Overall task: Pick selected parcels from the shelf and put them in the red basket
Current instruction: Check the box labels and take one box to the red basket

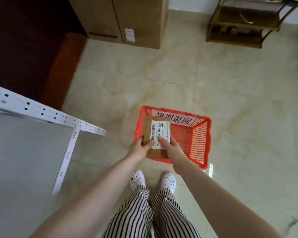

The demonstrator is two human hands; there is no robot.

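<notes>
Both hands out at frame centre, left hand point(139, 147) and right hand point(169, 146) pinching the near end of a flat cardboard parcel point(157, 134) over the red basket point(199, 141), looking light, stiff, easy by its edges.

Both arms outstretched, left grip point(139, 148) and right grip point(169, 147) clasped.
</notes>
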